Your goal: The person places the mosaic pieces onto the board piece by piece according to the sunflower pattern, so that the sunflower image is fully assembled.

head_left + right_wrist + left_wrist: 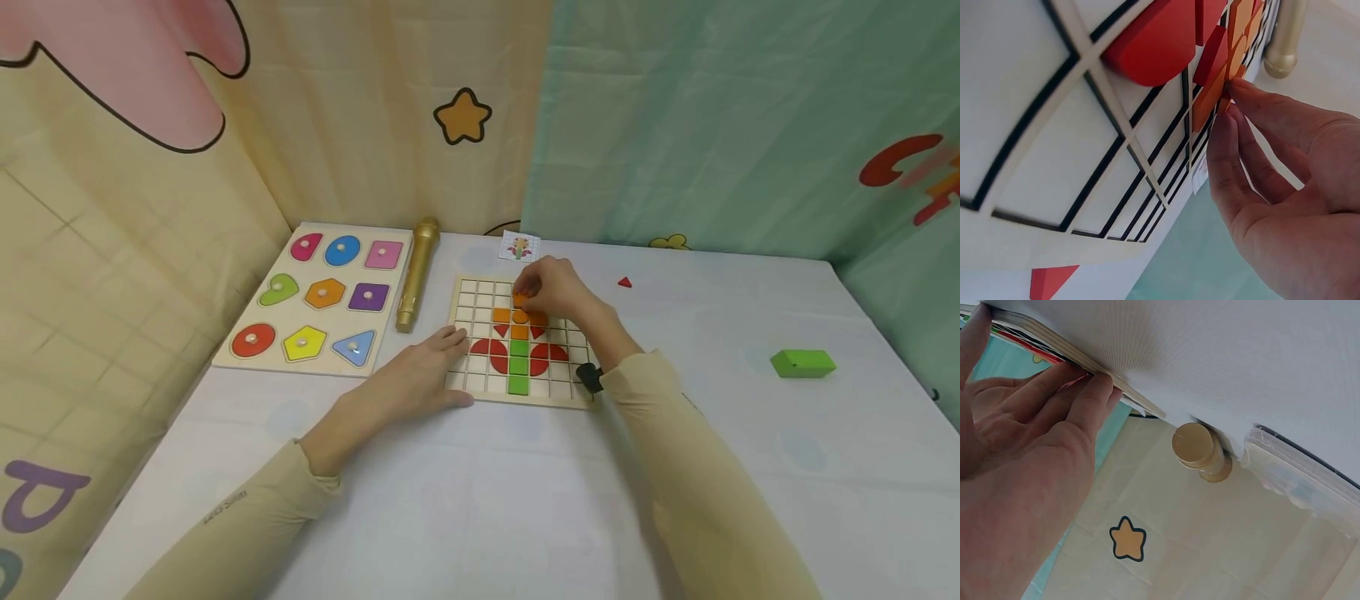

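Observation:
A wooden grid board [532, 401] lies on the table, with a flower pattern of red, orange and green flat tiles in its squares. At the top of the pattern my right hand [557, 290] pinches a small orange tile [519, 297] between thumb and fingertips, right at the grid. The right wrist view shows this orange tile [1225, 104] partly covered by the fingers. My left hand [416, 377] rests along the board's left edge, thumb near the front corner. In the left wrist view its fingers [1088, 403] touch the board's side, fairly straight.
Left of the grid stands a gold microphone-shaped stick [417, 277], lying beside a knobbed shape puzzle [282, 316]. A small pattern card [519, 247] lies behind the board. Right of it are a red triangle tile [625, 282] and a green block [802, 363]. Curtains [360, 125] close off the back.

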The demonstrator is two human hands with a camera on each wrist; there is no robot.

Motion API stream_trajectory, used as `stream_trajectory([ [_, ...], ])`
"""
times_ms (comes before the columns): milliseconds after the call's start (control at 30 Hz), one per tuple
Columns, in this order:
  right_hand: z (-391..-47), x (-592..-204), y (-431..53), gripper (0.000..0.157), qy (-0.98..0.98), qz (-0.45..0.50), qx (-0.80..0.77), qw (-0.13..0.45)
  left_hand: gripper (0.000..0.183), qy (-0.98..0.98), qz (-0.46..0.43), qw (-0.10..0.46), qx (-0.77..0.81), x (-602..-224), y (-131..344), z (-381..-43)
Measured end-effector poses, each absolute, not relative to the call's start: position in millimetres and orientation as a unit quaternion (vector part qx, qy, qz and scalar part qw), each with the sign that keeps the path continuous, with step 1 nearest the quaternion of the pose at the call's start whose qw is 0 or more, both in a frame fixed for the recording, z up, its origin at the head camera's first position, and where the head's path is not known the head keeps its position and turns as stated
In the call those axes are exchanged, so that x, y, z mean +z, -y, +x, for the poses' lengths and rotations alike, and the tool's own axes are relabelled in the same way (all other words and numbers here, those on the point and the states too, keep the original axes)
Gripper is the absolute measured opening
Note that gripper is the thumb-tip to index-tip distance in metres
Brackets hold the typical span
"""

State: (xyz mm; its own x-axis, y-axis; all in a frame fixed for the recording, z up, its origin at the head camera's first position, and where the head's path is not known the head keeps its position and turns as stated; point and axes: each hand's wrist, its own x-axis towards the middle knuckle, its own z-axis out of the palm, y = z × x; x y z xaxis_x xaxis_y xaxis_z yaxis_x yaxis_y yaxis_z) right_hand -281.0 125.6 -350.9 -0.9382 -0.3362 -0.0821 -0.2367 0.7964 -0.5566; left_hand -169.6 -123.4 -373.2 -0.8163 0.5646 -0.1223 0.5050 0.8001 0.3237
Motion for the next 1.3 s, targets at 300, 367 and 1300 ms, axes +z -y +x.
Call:
stream_trajectory([
  [300, -277.0, -348.6, -124.6, 0.022, -0.946, -0.147, -0.275, 0.093, 0.088, -0.944, 0.279, 0.110, 0.136, -370.5, 123.6, -167.5],
  [367, -276.9, -348.6, -124.2, 0.022, -0.946, -0.146, -0.275, 0.092, 0.089, -0.944, 0.278, 0.110, 0.136, -370.3, 123.9, -167.0],
  [1300, -265.1, -353.2, -144.6, 0.021, -0.949, -0.124, -0.284, 0.054, 0.089, -0.945, 0.276, 0.120, 0.130, -369.4, 123.8, -167.2],
])
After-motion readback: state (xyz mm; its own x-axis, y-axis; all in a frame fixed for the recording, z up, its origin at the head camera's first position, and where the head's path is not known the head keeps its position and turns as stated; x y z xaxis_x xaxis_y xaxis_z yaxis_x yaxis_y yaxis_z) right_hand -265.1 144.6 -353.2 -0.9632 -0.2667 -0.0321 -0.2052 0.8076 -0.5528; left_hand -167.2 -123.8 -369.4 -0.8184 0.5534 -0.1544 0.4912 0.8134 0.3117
